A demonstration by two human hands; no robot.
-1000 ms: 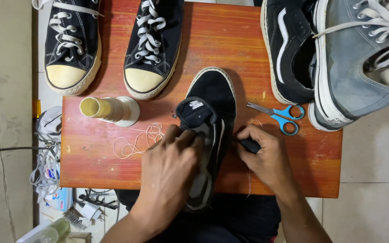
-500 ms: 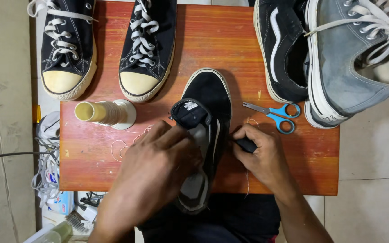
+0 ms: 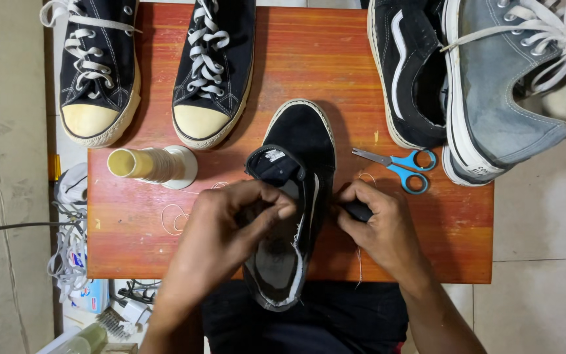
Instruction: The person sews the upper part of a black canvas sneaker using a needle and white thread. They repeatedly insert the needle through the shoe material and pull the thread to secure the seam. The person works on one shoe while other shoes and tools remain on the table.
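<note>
Fingers of the left hand (image 3: 230,223) pinch the opening of the black shoe (image 3: 293,196) mid-table, the right hand (image 3: 378,223) closes on a dark tool (image 3: 356,210) beside it, scissors (image 3: 397,165) and spool (image 3: 152,165) nearby.

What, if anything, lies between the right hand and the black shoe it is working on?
Nothing visible. The right hand is pressed against the side of the black shoe, gripping a small dark tool at the shoe's edge. The left hand rests on the shoe's opening. The blue scissors lie apart, farther back on the table.
</note>
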